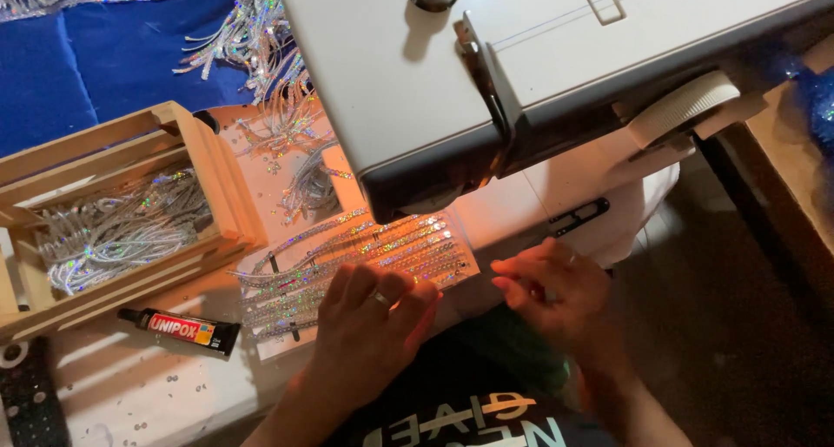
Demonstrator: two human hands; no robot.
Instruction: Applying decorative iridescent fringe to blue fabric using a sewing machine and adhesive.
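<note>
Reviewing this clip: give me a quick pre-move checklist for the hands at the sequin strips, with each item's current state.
1. Left hand resting on the sequin strips: ok.
2. Right hand clear of the strips, off the table edge: ok.
3. Right hand holding anything: cannot tell, blurred.
4. Strips lying in flat rows on their white card: ok.
5. Glue tube capped, lying left of the strips: ok.
6. Thread snips lying apart from both hands, beside the sewing machine: ok.
</note>
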